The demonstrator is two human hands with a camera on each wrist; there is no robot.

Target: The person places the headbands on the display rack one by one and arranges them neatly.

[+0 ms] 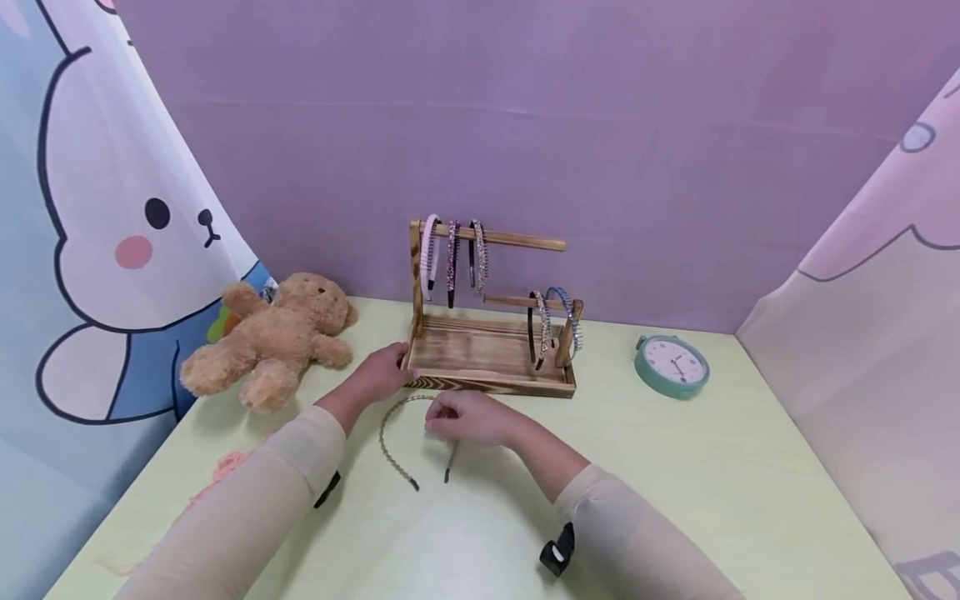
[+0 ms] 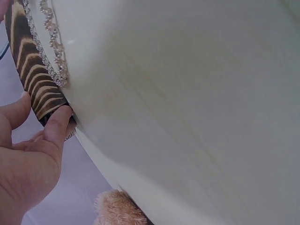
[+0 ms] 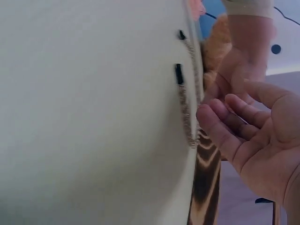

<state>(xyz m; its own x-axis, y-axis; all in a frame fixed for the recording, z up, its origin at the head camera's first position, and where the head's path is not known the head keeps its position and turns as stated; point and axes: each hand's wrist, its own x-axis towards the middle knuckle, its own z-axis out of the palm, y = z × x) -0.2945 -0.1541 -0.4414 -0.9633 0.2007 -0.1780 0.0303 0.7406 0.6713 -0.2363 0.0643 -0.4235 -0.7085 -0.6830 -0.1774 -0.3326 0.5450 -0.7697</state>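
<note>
My left hand [image 1: 380, 372] grips the left front corner of a wooden headband stand [image 1: 495, 387], thumb and fingers on either side of it in the left wrist view. Just in front of the stand, a thin beaded headband [image 1: 382, 440] with dark tips lies on the table. Over its right side is my right hand [image 1: 474, 418], which hides part of the band. In the right wrist view, the right fingers [image 3: 218, 131] are loosely bent beside the beaded band [image 3: 185, 110], with nothing visible between them and the thumb.
Several headbands hang from the stand's two bars, among them a pink one [image 1: 428, 257] and a blue one [image 1: 573, 321]. A teddy bear [image 1: 277, 337] lies at the left. A green clock [image 1: 672, 367] lies at the right. Something pink [image 1: 228, 464] is partly behind the left sleeve.
</note>
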